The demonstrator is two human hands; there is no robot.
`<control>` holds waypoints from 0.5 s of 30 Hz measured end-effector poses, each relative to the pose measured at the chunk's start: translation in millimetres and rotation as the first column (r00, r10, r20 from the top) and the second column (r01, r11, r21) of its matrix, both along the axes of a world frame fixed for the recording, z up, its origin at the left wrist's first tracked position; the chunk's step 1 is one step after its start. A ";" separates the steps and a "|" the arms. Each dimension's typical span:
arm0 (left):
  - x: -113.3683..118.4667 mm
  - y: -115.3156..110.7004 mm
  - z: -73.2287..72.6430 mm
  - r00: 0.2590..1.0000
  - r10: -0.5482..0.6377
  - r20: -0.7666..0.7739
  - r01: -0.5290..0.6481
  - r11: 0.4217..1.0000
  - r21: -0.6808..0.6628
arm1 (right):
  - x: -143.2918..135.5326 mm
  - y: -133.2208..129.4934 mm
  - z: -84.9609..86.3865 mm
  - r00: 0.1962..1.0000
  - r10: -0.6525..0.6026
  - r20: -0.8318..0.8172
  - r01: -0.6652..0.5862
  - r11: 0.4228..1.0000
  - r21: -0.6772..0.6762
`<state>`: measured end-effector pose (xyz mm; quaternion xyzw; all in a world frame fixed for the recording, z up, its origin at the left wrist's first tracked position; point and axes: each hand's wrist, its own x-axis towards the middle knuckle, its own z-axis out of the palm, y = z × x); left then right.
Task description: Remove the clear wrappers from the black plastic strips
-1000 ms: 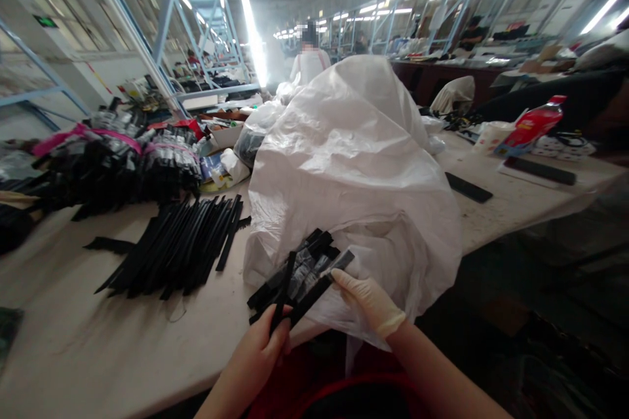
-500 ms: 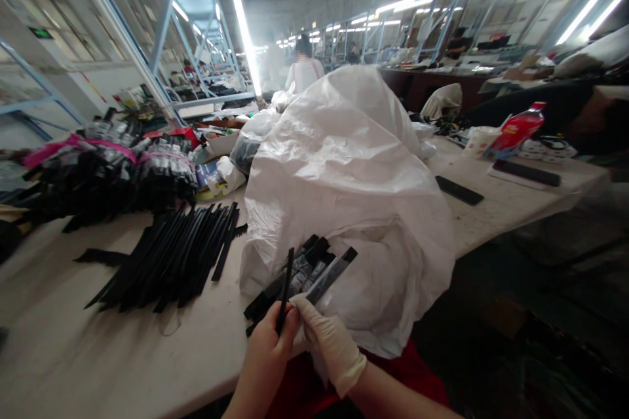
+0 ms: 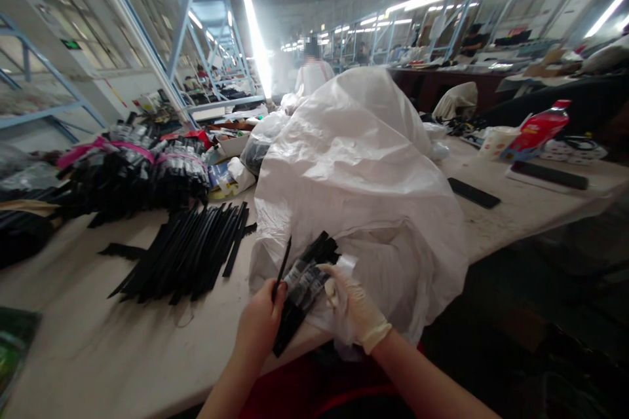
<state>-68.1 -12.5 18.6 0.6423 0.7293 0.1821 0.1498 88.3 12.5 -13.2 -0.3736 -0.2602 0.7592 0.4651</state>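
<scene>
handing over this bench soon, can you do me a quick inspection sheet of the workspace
surface: pale tabletop, dark specks at right
job's things: banded black strips between the hands; loose strips fanned leftward
clutter: pink-tied bundles, white plastic sack, red bottle
left hand: bare, grips one thin black strip
right hand: gloved, translucent plastic at its fingers
cables: thin loop below loose strips, cord or thread unclear
surroundings: person beyond sack, lit tubes overhead

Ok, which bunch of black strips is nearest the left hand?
The small shiny-banded bunch, beside the left hand, by the white sack; the loose fan and pink-tied bunches lie farther off.
</scene>
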 end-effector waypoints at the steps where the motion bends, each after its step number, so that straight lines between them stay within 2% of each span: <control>1: -2.9 8.0 -2.4 1.000 -0.005 -0.028 0.005 1.000 0.027 | 6.1 5.3 2.5 0.997 -0.006 -0.078 0.002 0.998 -0.057; 4: -10.7 22.3 -6.8 0.999 -0.011 -0.049 0.015 0.997 0.080 | 21.7 15.2 8.1 0.940 -0.065 -0.335 -0.022 0.968 -0.250; 6: -12.1 21.2 -4.7 0.998 0.000 -0.056 0.006 0.994 0.112 | 25.3 15.2 8.6 0.916 -0.100 -0.389 -0.021 0.956 -0.293; 9: -4.0 7.7 4.7 1.000 -0.015 0.002 0.014 0.993 0.114 | 20.0 10.2 6.0 0.926 -0.104 -0.364 0.006 0.965 -0.261; 12: 15.6 -7.0 12.8 0.950 -0.090 0.297 0.102 0.995 -0.022 | 10.5 3.8 3.6 0.960 -0.054 -0.274 0.006 0.985 -0.174; 14: 28.7 -11.1 14.6 0.879 -0.077 0.471 0.134 0.987 -0.089 | 7.4 -0.9 2.9 0.986 -0.036 -0.163 0.020 0.995 -0.095; 15: 33.4 -11.3 14.9 0.861 -0.062 0.504 0.129 0.987 -0.099 | 7.4 -3.3 2.6 0.995 -0.029 -0.096 0.024 0.998 -0.054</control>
